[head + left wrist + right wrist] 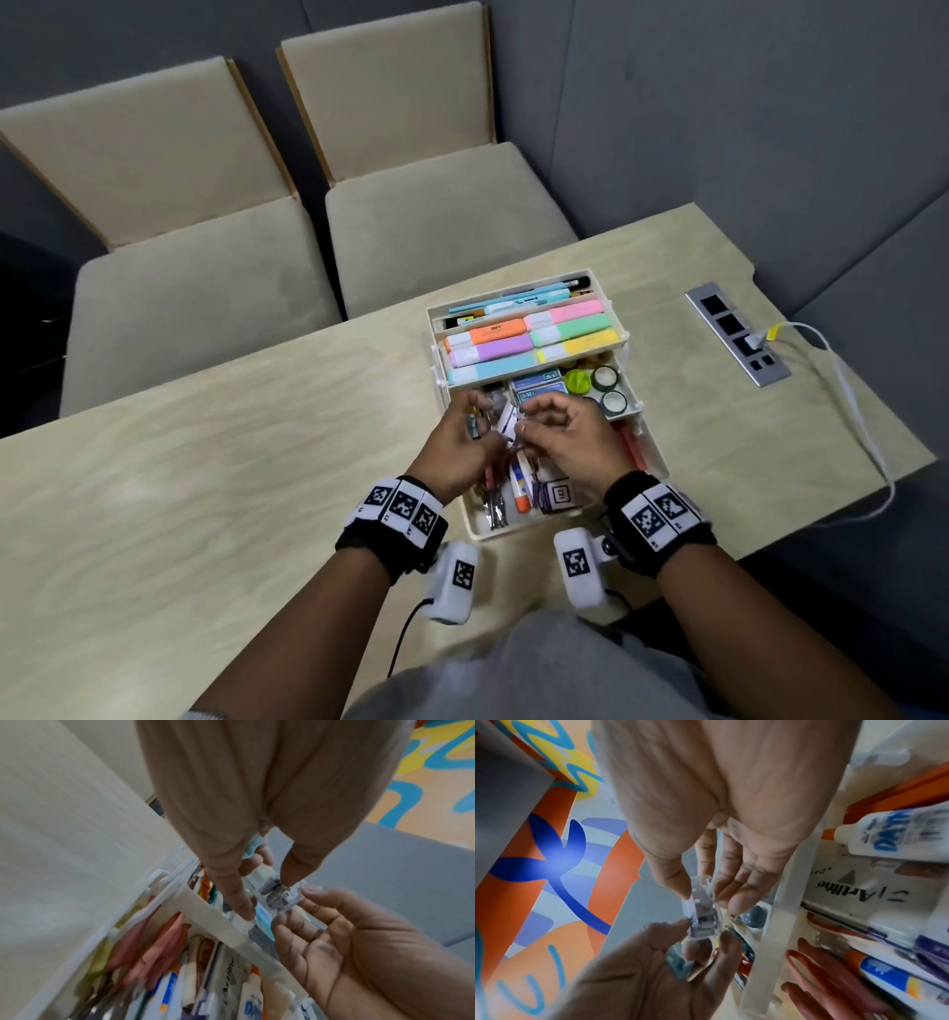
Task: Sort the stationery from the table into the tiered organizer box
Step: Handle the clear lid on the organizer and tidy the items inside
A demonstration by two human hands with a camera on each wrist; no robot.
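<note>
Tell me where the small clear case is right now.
The clear case is held between the left hand and right hand, above the organizer box.

The organizer box (648,452) is cream; its highlighters (529,336) are orange, pink, green, purple, yellow and blue. The table (205,488) is pale wood-grain. The wrist bands (657,509) carry black-and-white square markers.

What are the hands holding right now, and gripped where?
Both hands pinch one small clear plastic case over the organizer box: right hand at its one end, left hand at the other. Left hand also holds a light-blue item.
</note>
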